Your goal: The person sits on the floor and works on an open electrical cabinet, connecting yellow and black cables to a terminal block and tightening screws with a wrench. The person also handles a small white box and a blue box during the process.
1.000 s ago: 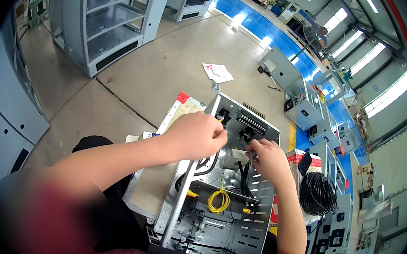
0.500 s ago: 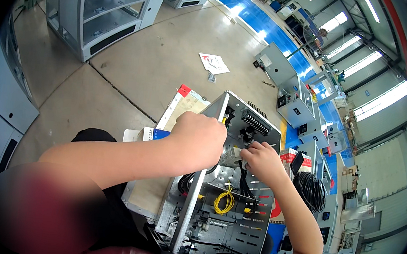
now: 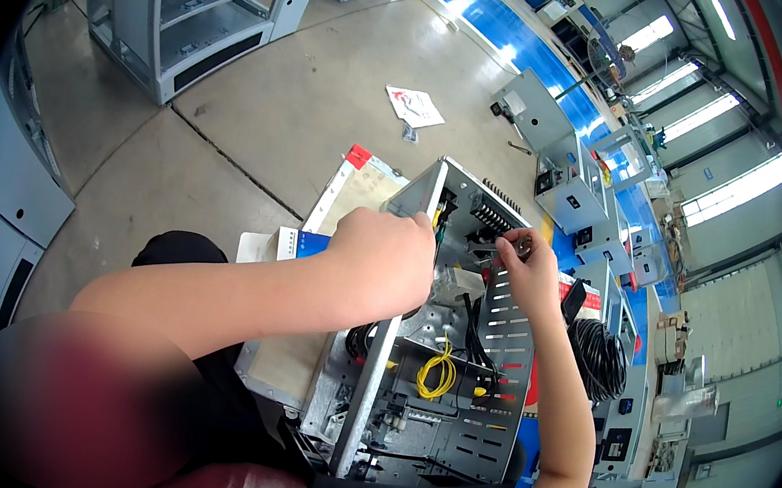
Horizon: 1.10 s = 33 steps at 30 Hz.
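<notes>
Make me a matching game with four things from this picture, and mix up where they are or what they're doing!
Things:
1. Yellow wire
2. Black coil
3. Paper
4. Right hand

Places and doings:
A. Lying on the floor
B. Holding a metal thing
C. Looped up inside the case
D. Outside the case, to its right

Right pairs: 1-C, 2-D, 3-A, 4-B
</notes>
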Available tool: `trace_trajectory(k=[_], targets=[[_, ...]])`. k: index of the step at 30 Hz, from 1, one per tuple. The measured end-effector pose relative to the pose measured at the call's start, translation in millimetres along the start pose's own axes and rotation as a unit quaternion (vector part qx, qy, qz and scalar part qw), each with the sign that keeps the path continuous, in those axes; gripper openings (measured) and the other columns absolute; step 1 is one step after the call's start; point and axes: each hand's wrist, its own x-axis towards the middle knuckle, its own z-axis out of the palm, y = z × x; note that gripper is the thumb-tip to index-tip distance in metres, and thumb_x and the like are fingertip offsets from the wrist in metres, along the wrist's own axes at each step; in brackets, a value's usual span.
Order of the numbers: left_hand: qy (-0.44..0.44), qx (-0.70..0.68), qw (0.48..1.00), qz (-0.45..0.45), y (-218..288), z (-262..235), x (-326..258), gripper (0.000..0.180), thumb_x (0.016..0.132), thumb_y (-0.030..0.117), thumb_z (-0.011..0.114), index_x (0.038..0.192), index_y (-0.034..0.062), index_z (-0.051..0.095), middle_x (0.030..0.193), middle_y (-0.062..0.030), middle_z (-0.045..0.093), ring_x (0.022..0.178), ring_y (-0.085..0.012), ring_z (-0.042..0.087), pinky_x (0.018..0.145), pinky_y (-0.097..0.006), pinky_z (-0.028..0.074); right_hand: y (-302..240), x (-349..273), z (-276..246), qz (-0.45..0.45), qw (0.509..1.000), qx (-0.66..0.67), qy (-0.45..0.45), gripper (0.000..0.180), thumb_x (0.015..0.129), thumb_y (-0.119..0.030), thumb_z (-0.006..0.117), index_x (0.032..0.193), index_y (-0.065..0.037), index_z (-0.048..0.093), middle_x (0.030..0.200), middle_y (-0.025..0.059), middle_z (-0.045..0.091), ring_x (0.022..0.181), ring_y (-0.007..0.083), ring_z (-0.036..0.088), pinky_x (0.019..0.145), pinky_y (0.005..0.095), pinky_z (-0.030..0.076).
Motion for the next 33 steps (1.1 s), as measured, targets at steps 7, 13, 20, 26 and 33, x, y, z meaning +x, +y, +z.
trace_trajectory(k=[7, 13, 20, 26, 33], targets=[[0.01, -0.032, 0.999, 0.003, -7.8, 2.4, 1.2, 0.033, 0.099, 0.026, 0.055, 0.106, -0.0055, 0.061, 0.071, -0.0156, 0.072, 0.065, -0.0352, 0.073, 0.063, -0.048, 0.058, -23.6, -30.5, 0.1, -0.129, 0.982, -0.131, -0.036, 0.017, 0.097, -0.01, 0.074, 0.11, -0.002, 0.067, 0.093, 0.0136, 0.072, 0.079, 0.0272, 0.072, 0.072, 0.0384, 0.055], [0.012, -0.05, 0.999, 0.001, -8.5, 3.5, 1.4, 0.033, 0.1, 0.027, 0.055, 0.105, -0.005, 0.062, 0.07, -0.0151, 0.072, 0.064, -0.0351, 0.072, 0.063, -0.049, 0.058, -21.5, -46.5, -3.2, -0.285, 0.913, -0.26, -0.13, 0.022, 0.084, -0.002, 0.075, 0.103, -0.005, 0.065, 0.094, 0.0095, 0.069, 0.098, 0.0306, 0.068, 0.084, 0.042, 0.058], [0.025, -0.057, 0.998, 0.02, -10.5, 8.0, 1.5, 0.031, 0.1, 0.028, 0.057, 0.102, -0.0034, 0.062, 0.066, -0.0121, 0.071, 0.06, -0.0334, 0.071, 0.061, -0.047, 0.057, -13.7, -38.3, 9.2, -0.391, 0.82, -0.39, -0.15, 0.015, 0.083, -0.011, 0.071, 0.095, -0.008, 0.062, 0.085, 0.0039, 0.064, 0.09, 0.0232, 0.065, 0.083, 0.0363, 0.056], [0.038, -0.011, 0.998, 0.041, -11.4, 11.0, -0.4, 0.03, 0.099, 0.028, 0.06, 0.101, -0.0017, 0.061, 0.064, -0.0089, 0.07, 0.057, -0.0293, 0.07, 0.055, -0.044, 0.056, -25.7, -45.4, 13.6, -0.434, 0.752, -0.473, -0.148, 0.016, 0.081, -0.013, 0.071, 0.09, -0.008, 0.058, 0.083, 0.0035, 0.061, 0.088, 0.0223, 0.063, 0.083, 0.034, 0.054], [0.057, -0.025, 0.997, 0.052, -14.0, 13.3, -0.9, 0.033, 0.098, 0.029, 0.062, 0.102, -0.0036, 0.061, 0.064, -0.0079, 0.07, 0.056, -0.0274, 0.071, 0.052, -0.043, 0.055, -23.6, -44.4, 22.3, -0.443, 0.727, -0.498, -0.162, 0.015, 0.082, -0.013, 0.07, 0.09, -0.009, 0.059, 0.082, 0.0026, 0.062, 0.086, 0.0218, 0.063, 0.083, 0.0338, 0.054]])
